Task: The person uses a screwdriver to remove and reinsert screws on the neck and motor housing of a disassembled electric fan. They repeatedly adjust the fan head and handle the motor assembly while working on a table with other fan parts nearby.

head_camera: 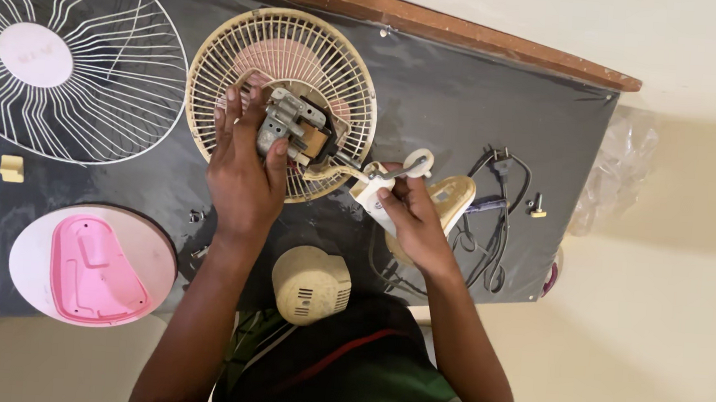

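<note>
Head view: left hand (245, 164) clamps the fan motor (292, 125), a dense, rigid block against the cream grille (216, 65) beyond its fingertips; right hand (414, 217) apparently pinches the cream neck bracket (375, 195); grip the metal frame.

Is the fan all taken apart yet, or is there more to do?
Lots is off already: the white wire guard, the cream motor cover and the pink base lie apart on the dark mat. Right now the left hand holds the bare motor on the cream rear guard, and the right hand holds the cream stand piece. Those are still joined.
</note>
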